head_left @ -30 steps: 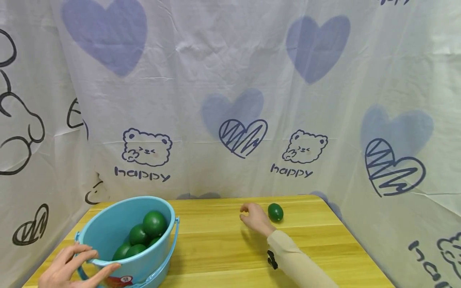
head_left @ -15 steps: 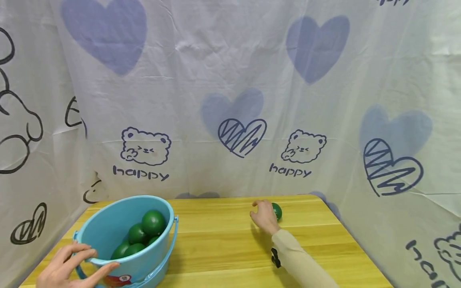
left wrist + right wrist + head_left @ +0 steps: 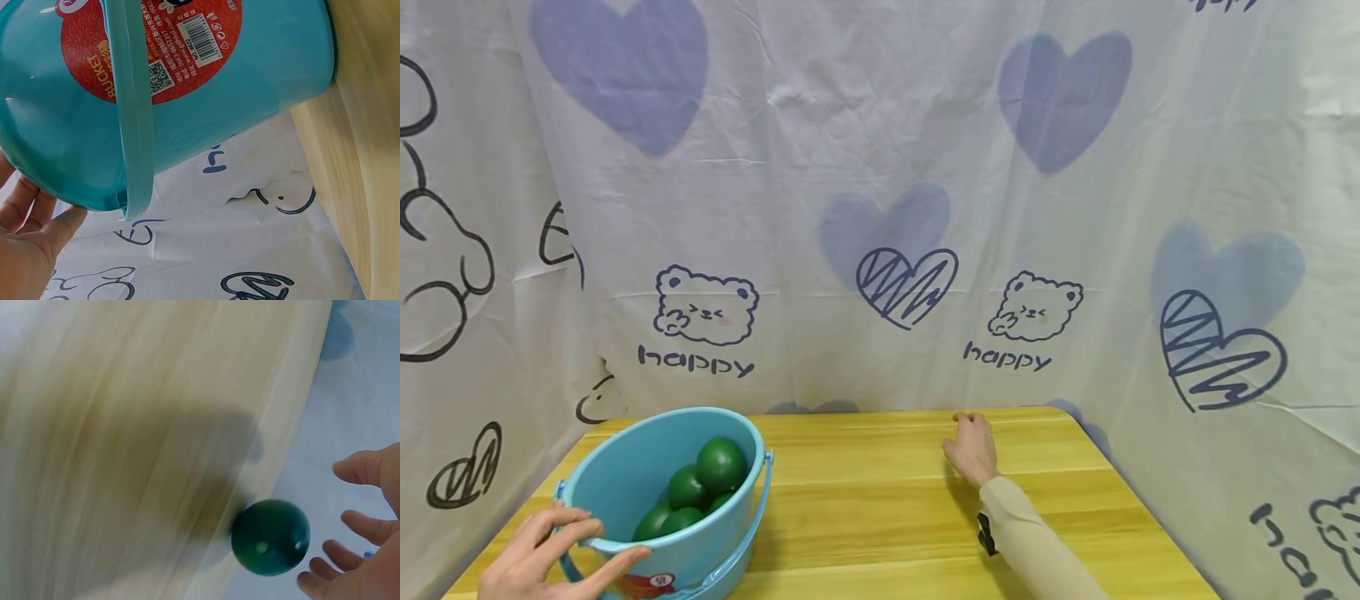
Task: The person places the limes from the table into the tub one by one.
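A light blue bucket (image 3: 625, 462) stands at the table's left, with several dark green limes (image 3: 721, 464) inside. At its near rim my left hand (image 3: 538, 557) pinches the edge, thumb outside and fingers over the rim. The left wrist view shows the bucket's wall (image 3: 250, 94) and its label (image 3: 194, 50). Far to the right, my right hand (image 3: 973, 454) is over the back of the table. A single lime (image 3: 270, 537) lies on the wood close to its fingertips, apart from them, the fingers spread and loosely bent. The hand hides that lime in the head view.
The yellow wooden table (image 3: 850, 500) ends at a white curtain (image 3: 820, 167) printed with hearts and bears. Cloth also hangs on both sides. The bucket's handle (image 3: 763, 500) hangs down along its outside.
My right hand has moved right and slightly back, from beside the lone lime to over it, covering it from the head view. The left hand and bucket have stayed put.
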Demonstrator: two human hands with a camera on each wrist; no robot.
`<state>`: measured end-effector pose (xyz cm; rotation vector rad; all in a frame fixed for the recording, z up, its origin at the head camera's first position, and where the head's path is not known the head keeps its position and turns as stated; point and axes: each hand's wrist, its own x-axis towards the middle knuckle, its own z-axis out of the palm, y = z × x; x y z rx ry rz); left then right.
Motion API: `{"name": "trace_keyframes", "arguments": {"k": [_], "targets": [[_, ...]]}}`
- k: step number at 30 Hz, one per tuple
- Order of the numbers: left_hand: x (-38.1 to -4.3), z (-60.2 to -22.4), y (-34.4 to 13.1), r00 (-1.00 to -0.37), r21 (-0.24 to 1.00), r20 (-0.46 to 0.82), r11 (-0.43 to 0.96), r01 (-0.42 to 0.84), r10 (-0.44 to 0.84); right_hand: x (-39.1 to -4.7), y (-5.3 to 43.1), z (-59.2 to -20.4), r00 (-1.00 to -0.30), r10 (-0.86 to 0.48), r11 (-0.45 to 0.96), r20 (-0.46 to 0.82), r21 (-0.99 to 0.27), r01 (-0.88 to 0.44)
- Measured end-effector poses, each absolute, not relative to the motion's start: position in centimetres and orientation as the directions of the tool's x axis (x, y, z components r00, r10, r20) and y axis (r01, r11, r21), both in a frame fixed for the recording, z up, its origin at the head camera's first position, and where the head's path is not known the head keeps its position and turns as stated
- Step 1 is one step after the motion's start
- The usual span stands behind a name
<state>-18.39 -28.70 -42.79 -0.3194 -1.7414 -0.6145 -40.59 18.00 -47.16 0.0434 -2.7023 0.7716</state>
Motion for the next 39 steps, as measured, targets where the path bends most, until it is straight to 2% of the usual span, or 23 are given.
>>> {"name": "trace_keyframes", "arguments": {"k": [4, 10, 16, 24, 32, 39], "targets": [[-18.4, -42.9, -28.8, -0.248, 0.202, 0.966, 0.829, 0.522, -0.079, -40.6, 18.9, -47.1, -0.957, 0.074, 0.854, 0.281, -0.514, -0.085], [-18.4, -42.9, -28.8, -0.258, 0.219, 0.961, 0.839, 0.498, -0.098, -40.8, 19.9, -47.3, -0.964, 0.106, 0.855, 0.242, -0.517, -0.036], [-18.4, -42.9, -28.8, -0.253, 0.219, 0.962, 0.839, 0.498, -0.101, -41.3, 20.5, -47.5, -0.967, 0.089, 0.861, 0.24, -0.506, -0.046], [-18.1, -42.7, -28.5, -0.298, 0.283, 0.943, 0.822, 0.494, -0.146, -42.0, 20.9, -47.8, -0.969, 0.03, 0.871, 0.246, -0.483, -0.096], [-17.3, -42.2, -28.5, -0.393, 0.306, 0.911, 0.842, 0.445, -0.123, -42.1, 20.8, -47.6, -0.981, 0.007, 0.881, 0.196, -0.464, -0.087], [-17.3, -42.1, -28.8, -0.409, 0.281, 0.908, 0.853, 0.44, -0.088, -42.3, 20.6, -47.5, -0.986, -0.022, 0.892, 0.164, -0.441, -0.093]]}}
